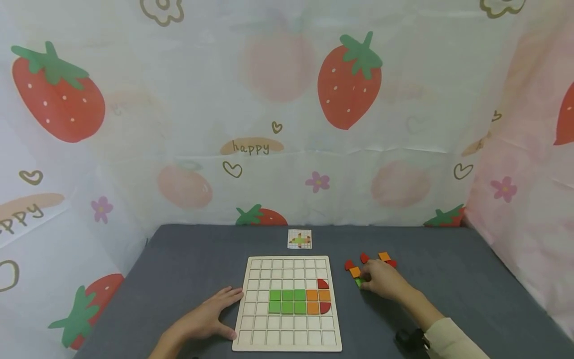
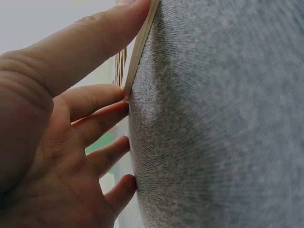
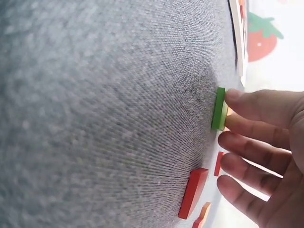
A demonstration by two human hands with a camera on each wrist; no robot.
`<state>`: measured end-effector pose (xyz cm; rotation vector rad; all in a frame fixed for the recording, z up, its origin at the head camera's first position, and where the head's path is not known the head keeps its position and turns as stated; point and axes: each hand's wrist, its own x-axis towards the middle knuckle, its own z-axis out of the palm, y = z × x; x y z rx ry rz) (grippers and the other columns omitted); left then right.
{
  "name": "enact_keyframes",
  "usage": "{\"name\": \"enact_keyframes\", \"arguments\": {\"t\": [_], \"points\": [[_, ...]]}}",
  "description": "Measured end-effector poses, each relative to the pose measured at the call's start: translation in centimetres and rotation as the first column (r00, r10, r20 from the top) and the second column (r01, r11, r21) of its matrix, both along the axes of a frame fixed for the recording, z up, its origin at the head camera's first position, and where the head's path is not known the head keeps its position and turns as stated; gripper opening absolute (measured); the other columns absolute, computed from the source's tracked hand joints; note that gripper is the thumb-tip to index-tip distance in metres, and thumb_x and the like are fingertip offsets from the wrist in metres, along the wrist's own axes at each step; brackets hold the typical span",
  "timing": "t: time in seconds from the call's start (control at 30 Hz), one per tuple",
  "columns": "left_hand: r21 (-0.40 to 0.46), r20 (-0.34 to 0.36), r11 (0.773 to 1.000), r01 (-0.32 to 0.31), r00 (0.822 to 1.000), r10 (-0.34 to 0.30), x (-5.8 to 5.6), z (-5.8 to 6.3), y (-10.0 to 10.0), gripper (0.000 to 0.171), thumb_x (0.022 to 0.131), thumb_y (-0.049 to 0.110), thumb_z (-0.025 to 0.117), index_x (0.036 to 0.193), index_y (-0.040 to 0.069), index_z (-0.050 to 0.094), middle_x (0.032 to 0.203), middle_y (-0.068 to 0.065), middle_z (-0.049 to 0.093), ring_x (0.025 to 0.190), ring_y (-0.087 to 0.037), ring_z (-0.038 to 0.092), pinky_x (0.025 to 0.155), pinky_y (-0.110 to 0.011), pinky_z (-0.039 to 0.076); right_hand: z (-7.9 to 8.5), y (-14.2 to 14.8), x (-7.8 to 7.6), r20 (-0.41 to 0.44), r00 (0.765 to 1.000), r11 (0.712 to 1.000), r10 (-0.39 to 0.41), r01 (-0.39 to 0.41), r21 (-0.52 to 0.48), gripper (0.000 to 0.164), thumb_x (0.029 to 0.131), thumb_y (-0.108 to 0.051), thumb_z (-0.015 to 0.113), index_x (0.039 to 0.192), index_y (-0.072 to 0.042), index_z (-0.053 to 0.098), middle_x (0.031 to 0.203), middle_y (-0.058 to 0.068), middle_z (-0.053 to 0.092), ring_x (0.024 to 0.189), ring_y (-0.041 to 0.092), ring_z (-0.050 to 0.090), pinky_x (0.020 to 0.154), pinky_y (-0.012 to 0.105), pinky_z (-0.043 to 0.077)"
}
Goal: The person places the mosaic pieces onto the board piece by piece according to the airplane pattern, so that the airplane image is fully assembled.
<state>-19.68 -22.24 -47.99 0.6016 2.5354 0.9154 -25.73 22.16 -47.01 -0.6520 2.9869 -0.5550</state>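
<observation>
My left hand lies at the left side of the wooden grid board, thumb and fingertips against its edge, fingers spread. In the left wrist view, the board's edge meets the thumb and index finger. Over loose pieces to the right of the board is my right hand. Its thumb and index fingertips are right at the top of a green square tile, which lies flat on the cloth. Green squares, orange squares and red quarter-round pieces fill part of the grid.
Around the right hand lie red pieces and orange squares. A small pattern card sits behind the board. Grey cloth covers the table, with strawberry-printed curtains behind and at both sides.
</observation>
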Motion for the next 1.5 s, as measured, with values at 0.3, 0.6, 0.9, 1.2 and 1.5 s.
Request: {"name": "enact_keyframes", "arguments": {"t": [0.3,0.6,0.9,1.2,1.5], "points": [[-0.001,0.016,1.0,0.0,1.0,0.0,0.08,0.01,-0.05,0.098,0.071,0.037,0.083,0.147,-0.003,0.038,0.155,-0.022,0.034,0.145,-0.051,0.019,0.108,-0.07,0.023,0.21,-0.16,0.34,0.016,1.0,1.0,0.006,-0.006,0.023,0.012,0.074,-0.008,0.081,0.084,-0.008,0.074,0.087,-0.002,0.063,0.08,0.013,0.057,0.071,0.035,0.051],[0.005,0.019,1.0,0.002,1.0,-0.003,0.1,0.17,-0.02,0.097,0.071,0.035,0.083,0.147,-0.003,0.038,0.155,-0.022,0.034,0.144,-0.052,0.019,0.107,-0.071,0.023,0.46,-0.56,0.59,-0.019,1.0,0.998,0.013,-0.012,0.058,0.014,0.072,-0.006,0.082,0.084,-0.007,0.075,0.084,-0.002,0.067,0.081,0.016,0.059,0.073,0.036,0.051],[0.0,0.024,1.0,0.001,1.0,-0.001,0.09,0.42,0.09,0.095,0.071,0.031,0.084,0.147,-0.003,0.038,0.155,-0.023,0.035,0.144,-0.053,0.018,0.107,-0.071,0.022,0.26,-0.69,0.62,-0.054,0.998,0.996,0.027,-0.022,0.089,0.015,0.074,-0.007,0.081,0.087,-0.006,0.075,0.086,0.0,0.066,0.081,0.015,0.059,0.072,0.035,0.052],[0.0,0.026,1.0,-0.007,1.0,0.007,0.01,0.06,0.05,0.097,0.07,0.035,0.084,0.147,-0.004,0.038,0.155,-0.023,0.035,0.145,-0.052,0.018,0.109,-0.07,0.021,0.14,-0.44,0.65,-0.021,0.999,0.995,0.046,-0.044,0.09,0.014,0.076,-0.012,0.08,0.088,-0.008,0.072,0.087,-0.001,0.063,0.08,0.013,0.054,0.069,0.032,0.049],[0.004,0.023,1.0,-0.006,1.0,0.006,0.13,0.27,0.12,0.097,0.07,0.033,0.084,0.147,-0.004,0.038,0.155,-0.023,0.034,0.144,-0.052,0.018,0.108,-0.071,0.021,0.36,-0.59,0.41,-0.008,0.998,0.998,0.055,-0.055,0.012,0.012,0.078,-0.013,0.078,0.087,-0.01,0.072,0.079,-0.005,0.059,0.075,0.01,0.047,0.064,0.026,0.041]]}}
